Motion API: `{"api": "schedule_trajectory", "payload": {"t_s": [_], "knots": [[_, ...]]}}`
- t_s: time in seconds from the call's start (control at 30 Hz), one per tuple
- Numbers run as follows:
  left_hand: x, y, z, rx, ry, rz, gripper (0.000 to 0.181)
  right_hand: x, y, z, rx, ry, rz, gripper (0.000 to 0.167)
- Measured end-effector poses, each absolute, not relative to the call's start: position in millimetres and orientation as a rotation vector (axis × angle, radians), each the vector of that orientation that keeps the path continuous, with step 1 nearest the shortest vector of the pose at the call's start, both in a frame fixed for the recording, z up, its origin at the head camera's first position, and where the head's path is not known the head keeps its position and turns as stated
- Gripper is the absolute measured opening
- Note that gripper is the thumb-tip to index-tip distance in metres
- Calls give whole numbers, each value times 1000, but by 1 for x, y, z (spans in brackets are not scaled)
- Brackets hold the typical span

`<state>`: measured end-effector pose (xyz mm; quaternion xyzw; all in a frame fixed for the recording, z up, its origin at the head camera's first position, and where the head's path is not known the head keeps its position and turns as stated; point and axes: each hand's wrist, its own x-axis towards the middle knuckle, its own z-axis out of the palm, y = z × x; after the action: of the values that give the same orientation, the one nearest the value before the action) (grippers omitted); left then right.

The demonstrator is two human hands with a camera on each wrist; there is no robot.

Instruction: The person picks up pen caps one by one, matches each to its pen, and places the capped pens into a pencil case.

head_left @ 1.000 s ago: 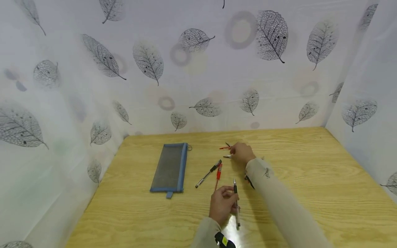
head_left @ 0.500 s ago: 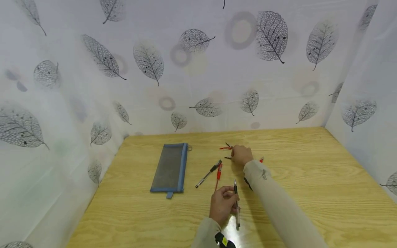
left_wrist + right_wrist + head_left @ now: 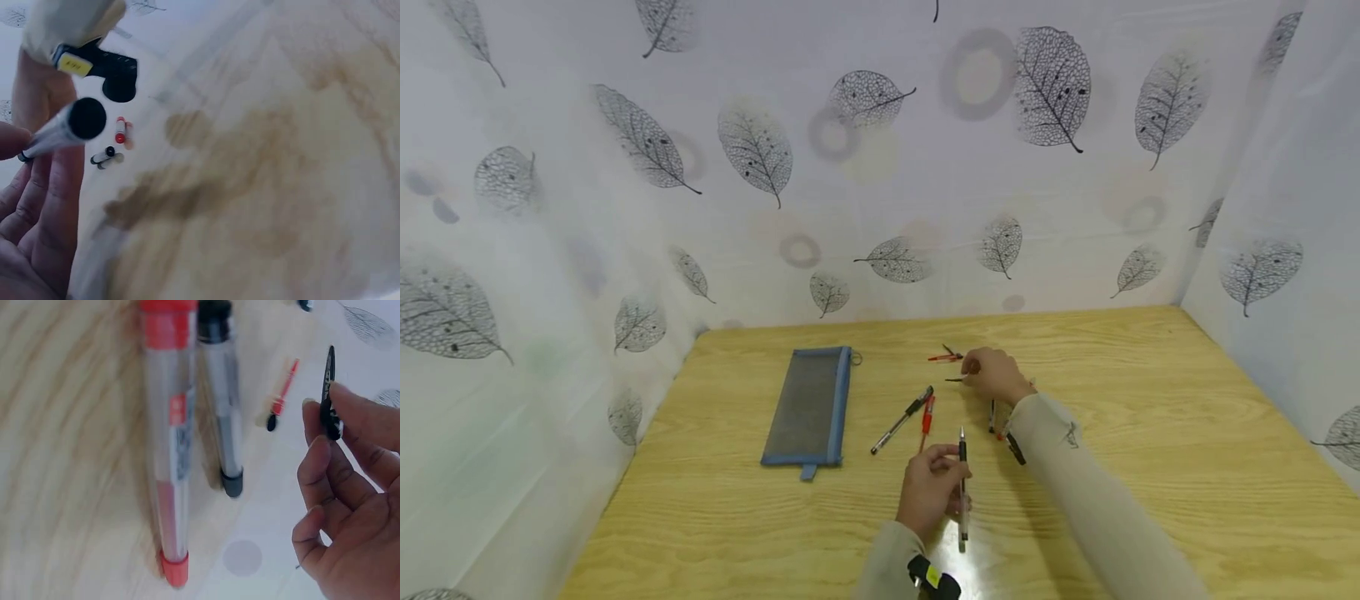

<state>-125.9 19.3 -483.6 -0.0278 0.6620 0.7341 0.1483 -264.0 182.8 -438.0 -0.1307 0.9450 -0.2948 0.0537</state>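
Observation:
The left hand (image 3: 927, 493) holds a clear pen with a black grip (image 3: 963, 467) between thumb and fingers, tip pointing away from the body; the left wrist view shows its dark end (image 3: 87, 119) close up. Farther back, the right hand (image 3: 996, 375) pinches a small black pen cap (image 3: 329, 394) between thumb and fingers, best seen in the right wrist view. Just beyond that hand lie a red piece (image 3: 945, 358) and a dark one. A red pen (image 3: 172, 456) and a black pen (image 3: 220, 394) lie by the right wrist, partly hidden by the sleeve in the head view.
A grey mesh pouch with blue edging (image 3: 805, 408) lies on the wooden table (image 3: 700, 517) at the left. Between it and the hands are a black pen (image 3: 901, 421) and a red pen (image 3: 928, 417). Leaf-patterned sheets (image 3: 895, 183) stand behind and at both sides.
The right hand has shifted slightly right, and its sleeve now uncovers parts of the pens beside the wrist. The left hand keeps hold of its pen, nearly unmoved.

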Motion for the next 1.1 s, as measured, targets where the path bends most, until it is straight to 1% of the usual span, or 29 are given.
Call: {"api": "schedule_trajectory", "payload": {"t_s": [0.23, 0.37, 0.57, 0.73, 0.83, 0.97, 1.1], "knots": [[-132, 8, -471, -3, 1884, 2095, 32, -246, 198, -432, -536, 2777, -1183, 21], [-134, 3, -468, 8, 1875, 2094, 33, -236, 203, -430, -569, 2693, -1324, 26], [-135, -3, -467, 12, 1884, 2082, 33, -225, 210, -428, -513, 2533, -1607, 30], [-132, -4, -462, 19, 1917, 2085, 31, -217, 213, -428, -493, 2481, -1704, 33], [-131, -4, -461, 16, 1930, 2083, 30, -214, 214, -429, -507, 2477, -1721, 32], [-132, -4, -461, 16, 1940, 2066, 30, -212, 214, -432, -528, 2438, -1745, 26], [-132, -4, -463, 57, 1938, 2068, 31, -212, 214, -432, -563, 2391, -1766, 24]]}}
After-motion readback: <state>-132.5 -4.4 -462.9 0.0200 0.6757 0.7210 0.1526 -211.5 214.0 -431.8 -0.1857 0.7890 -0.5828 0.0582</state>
